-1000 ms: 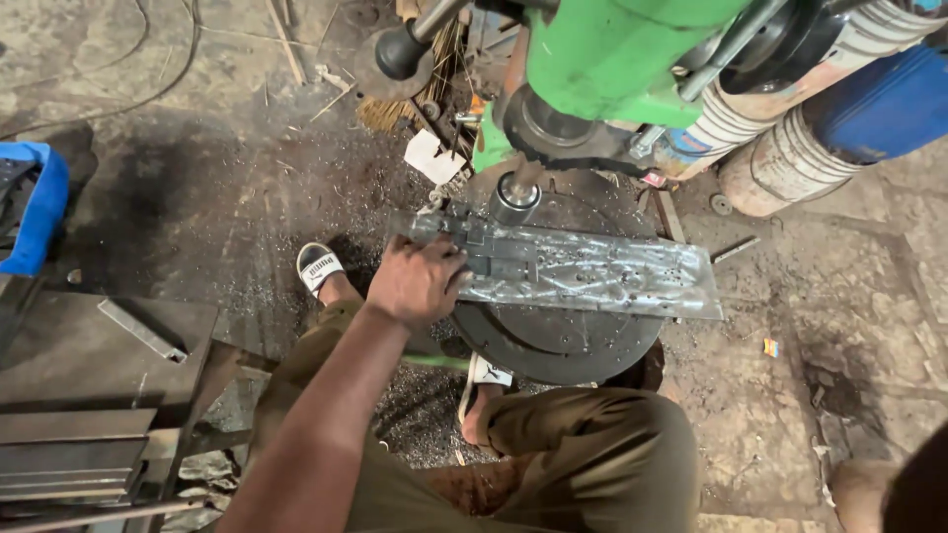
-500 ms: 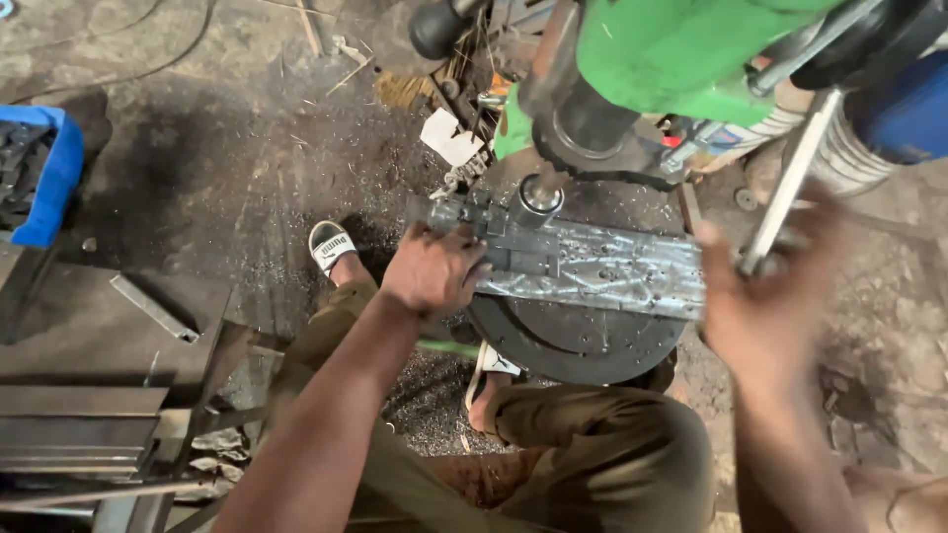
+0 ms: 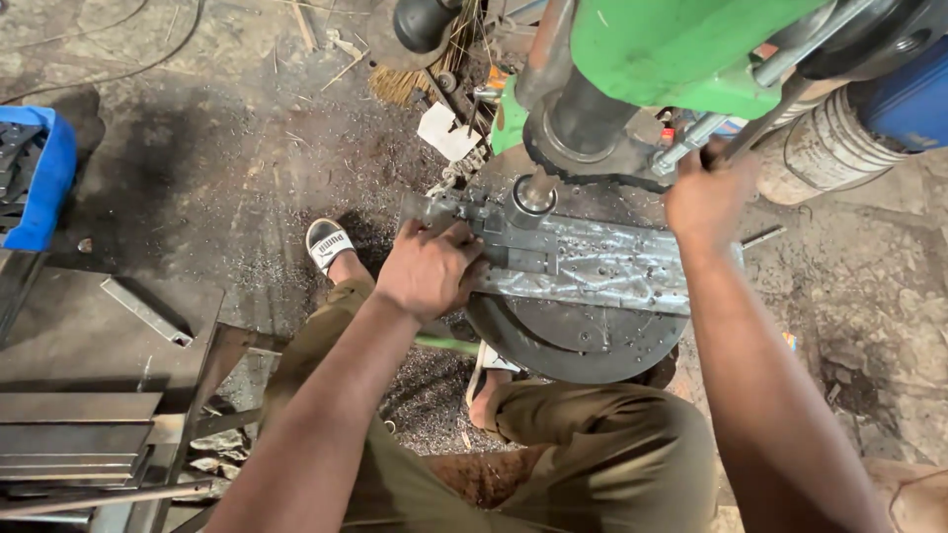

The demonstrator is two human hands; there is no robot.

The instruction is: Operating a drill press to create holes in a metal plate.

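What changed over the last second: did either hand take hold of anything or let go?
The right hand came up into view and took hold of the drill press's feed handle; a second ago it was out of sight. The left hand stayed pressed on the metal plate, which remains on the round table under the spindle.

A metal plate (image 3: pixel 592 266) lies on the round drill table (image 3: pixel 583 345), under the drill chuck (image 3: pixel 534 194), with a crate (image 3: pixel 39 178) far left.
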